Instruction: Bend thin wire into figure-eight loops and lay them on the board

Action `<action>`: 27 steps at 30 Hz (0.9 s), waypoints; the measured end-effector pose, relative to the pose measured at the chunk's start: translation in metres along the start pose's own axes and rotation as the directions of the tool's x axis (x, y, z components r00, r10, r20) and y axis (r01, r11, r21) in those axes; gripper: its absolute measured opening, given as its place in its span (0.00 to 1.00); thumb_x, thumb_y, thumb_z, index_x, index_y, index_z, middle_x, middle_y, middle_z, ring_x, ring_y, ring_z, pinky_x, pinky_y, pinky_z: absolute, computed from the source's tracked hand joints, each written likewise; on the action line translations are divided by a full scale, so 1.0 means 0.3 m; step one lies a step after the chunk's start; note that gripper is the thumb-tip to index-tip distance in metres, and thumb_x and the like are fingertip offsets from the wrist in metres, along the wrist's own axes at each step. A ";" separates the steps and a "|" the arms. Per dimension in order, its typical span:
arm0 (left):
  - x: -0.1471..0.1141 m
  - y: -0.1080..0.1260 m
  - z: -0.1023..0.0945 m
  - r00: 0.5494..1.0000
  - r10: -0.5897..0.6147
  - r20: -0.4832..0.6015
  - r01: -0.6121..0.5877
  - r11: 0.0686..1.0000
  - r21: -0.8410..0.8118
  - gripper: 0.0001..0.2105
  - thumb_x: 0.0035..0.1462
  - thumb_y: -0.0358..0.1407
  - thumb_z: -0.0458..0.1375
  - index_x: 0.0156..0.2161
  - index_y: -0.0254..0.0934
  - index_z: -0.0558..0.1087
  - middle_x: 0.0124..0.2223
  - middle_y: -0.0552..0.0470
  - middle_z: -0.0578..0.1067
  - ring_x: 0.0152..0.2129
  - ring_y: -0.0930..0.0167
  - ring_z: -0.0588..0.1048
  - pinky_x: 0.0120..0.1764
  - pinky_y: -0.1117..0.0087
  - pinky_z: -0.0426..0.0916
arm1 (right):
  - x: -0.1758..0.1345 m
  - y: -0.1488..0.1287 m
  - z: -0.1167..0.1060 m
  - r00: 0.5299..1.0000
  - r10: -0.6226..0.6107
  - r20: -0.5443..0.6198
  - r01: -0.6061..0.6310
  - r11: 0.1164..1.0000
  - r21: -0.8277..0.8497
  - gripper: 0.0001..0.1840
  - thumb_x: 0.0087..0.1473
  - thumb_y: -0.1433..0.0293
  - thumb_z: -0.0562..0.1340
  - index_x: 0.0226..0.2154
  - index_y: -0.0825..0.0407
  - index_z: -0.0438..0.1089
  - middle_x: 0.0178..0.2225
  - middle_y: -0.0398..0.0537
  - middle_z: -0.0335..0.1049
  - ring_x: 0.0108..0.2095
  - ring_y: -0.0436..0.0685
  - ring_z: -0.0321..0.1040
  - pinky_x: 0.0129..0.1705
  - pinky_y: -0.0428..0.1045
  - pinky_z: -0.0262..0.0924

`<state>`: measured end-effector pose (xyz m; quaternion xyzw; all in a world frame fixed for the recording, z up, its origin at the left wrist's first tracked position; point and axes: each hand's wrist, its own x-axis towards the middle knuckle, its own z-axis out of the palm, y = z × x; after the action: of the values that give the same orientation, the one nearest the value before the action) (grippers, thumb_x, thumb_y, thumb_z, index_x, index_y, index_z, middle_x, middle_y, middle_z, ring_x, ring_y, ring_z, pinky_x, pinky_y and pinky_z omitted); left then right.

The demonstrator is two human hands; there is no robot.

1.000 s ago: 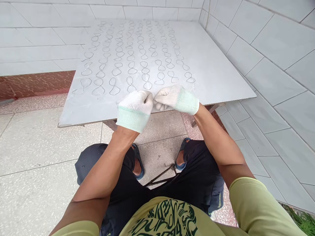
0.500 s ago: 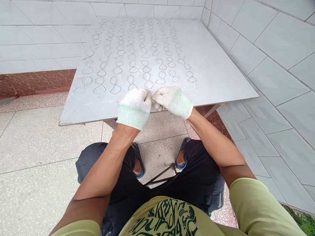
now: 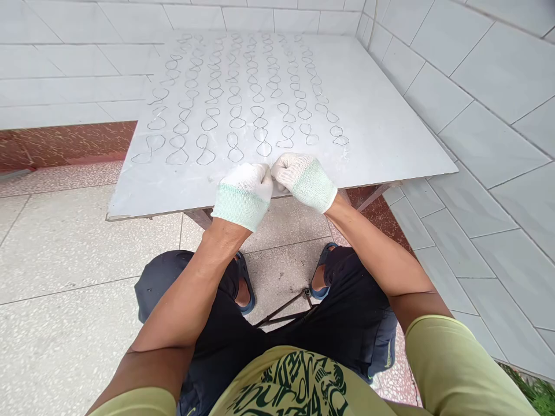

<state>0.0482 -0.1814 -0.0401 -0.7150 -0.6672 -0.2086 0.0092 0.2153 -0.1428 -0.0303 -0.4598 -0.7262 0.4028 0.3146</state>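
My left hand (image 3: 245,190) and my right hand (image 3: 304,178), both in white knit gloves with pale green cuffs, meet at the board's near edge. Fingers of each are pinched closed, fingertips nearly touching. Whatever lies between them is too small or hidden to name. Just beyond them, thin dark wire-like loops twisted into figure eights lie in rows on the pale grey board (image 3: 381,127). The closest are one loop (image 3: 235,147) ahead of my left hand and another loop (image 3: 285,136) ahead of my right.
Tiled walls stand behind the board (image 3: 243,20) and along its right side (image 3: 489,115). Below the front edge are a wooden support (image 3: 199,218), the speckled floor (image 3: 87,242), my sandalled feet and a dark metal frame (image 3: 281,312).
My left hand has shifted slightly right and down, its knuckles turned closer to my right hand. My right hand stays nearly in place, and the camera view has moved a little.
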 end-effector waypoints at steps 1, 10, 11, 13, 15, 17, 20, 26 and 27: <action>0.000 -0.002 0.003 1.000 0.009 0.006 -0.009 1.000 0.001 0.16 0.78 0.31 0.52 0.34 0.44 0.70 0.38 0.42 0.82 0.41 0.55 0.83 0.46 0.57 0.71 | 0.001 -0.004 -0.003 1.000 -0.002 -0.001 0.002 0.999 -0.034 0.22 0.75 0.69 0.63 0.26 0.46 0.66 0.30 0.45 0.77 0.36 0.56 0.73 0.42 0.52 0.65; -0.004 -0.018 0.021 0.999 0.021 0.025 -0.019 0.995 -0.095 0.16 0.78 0.34 0.54 0.33 0.45 0.71 0.37 0.41 0.82 0.42 0.52 0.84 0.49 0.54 0.72 | 0.007 -0.009 -0.023 0.999 -0.049 0.009 0.050 0.980 -0.192 0.20 0.72 0.73 0.63 0.27 0.45 0.65 0.32 0.44 0.76 0.39 0.57 0.72 0.46 0.52 0.63; -0.006 -0.018 0.018 1.000 0.021 0.014 -0.019 0.993 -0.115 0.16 0.78 0.35 0.54 0.33 0.46 0.70 0.36 0.42 0.81 0.41 0.52 0.84 0.48 0.54 0.72 | 0.009 -0.006 -0.025 0.999 -0.050 0.017 0.052 0.979 -0.195 0.20 0.72 0.73 0.63 0.27 0.45 0.65 0.32 0.44 0.76 0.39 0.57 0.73 0.47 0.52 0.64; -0.009 -0.017 0.009 1.000 0.012 -0.002 -0.013 0.989 -0.147 0.16 0.77 0.35 0.55 0.32 0.46 0.69 0.33 0.43 0.78 0.39 0.52 0.82 0.46 0.54 0.70 | 0.013 -0.001 -0.025 0.999 -0.042 0.025 0.047 0.980 -0.196 0.20 0.73 0.72 0.63 0.27 0.45 0.65 0.32 0.44 0.77 0.39 0.57 0.73 0.47 0.52 0.65; -0.011 -0.014 -0.001 1.000 -0.022 0.004 0.023 0.984 -0.175 0.16 0.76 0.35 0.55 0.32 0.47 0.68 0.29 0.46 0.74 0.37 0.54 0.80 0.44 0.55 0.69 | 0.014 0.000 -0.019 0.999 -0.029 0.012 0.031 0.983 -0.183 0.21 0.76 0.70 0.62 0.28 0.46 0.65 0.34 0.45 0.78 0.40 0.57 0.74 0.48 0.52 0.66; -0.012 -0.011 -0.011 0.997 -0.076 0.014 0.078 0.973 -0.216 0.17 0.76 0.36 0.55 0.30 0.47 0.66 0.27 0.48 0.71 0.36 0.55 0.78 0.43 0.55 0.67 | 0.011 -0.004 -0.010 1.000 -0.016 -0.017 0.013 0.989 -0.146 0.20 0.78 0.67 0.63 0.30 0.46 0.68 0.36 0.46 0.81 0.42 0.57 0.76 0.50 0.52 0.69; -0.014 0.000 -0.021 0.990 -0.140 -0.010 0.131 0.952 -0.277 0.19 0.78 0.36 0.55 0.29 0.46 0.63 0.28 0.48 0.70 0.37 0.55 0.76 0.44 0.55 0.65 | 0.003 -0.020 -0.007 0.996 0.003 -0.089 -0.004 1.000 -0.011 0.17 0.81 0.62 0.63 0.36 0.46 0.75 0.42 0.47 0.84 0.48 0.58 0.81 0.53 0.51 0.73; -0.011 0.016 -0.030 0.980 -0.184 -0.076 0.159 0.953 -0.256 0.19 0.77 0.36 0.52 0.30 0.45 0.55 0.30 0.48 0.70 0.37 0.58 0.74 0.47 0.56 0.64 | -0.003 -0.050 -0.042 0.987 0.109 -0.116 -0.083 0.974 0.209 0.20 0.81 0.56 0.69 0.36 0.47 0.77 0.40 0.48 0.87 0.46 0.57 0.85 0.52 0.49 0.78; -0.009 0.014 -0.030 0.979 -0.189 -0.074 0.164 0.951 -0.261 0.19 0.77 0.35 0.52 0.30 0.45 0.56 0.31 0.47 0.71 0.38 0.57 0.75 0.47 0.56 0.65 | -0.004 -0.052 -0.044 0.988 0.136 -0.068 -0.119 0.970 0.213 0.21 0.80 0.56 0.70 0.34 0.47 0.76 0.39 0.48 0.87 0.43 0.57 0.85 0.49 0.49 0.78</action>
<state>0.0497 -0.1871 -0.0316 -0.6367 -0.6950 -0.3270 -0.0684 0.2202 -0.1438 -0.0106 -0.4863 -0.6354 0.4768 0.3640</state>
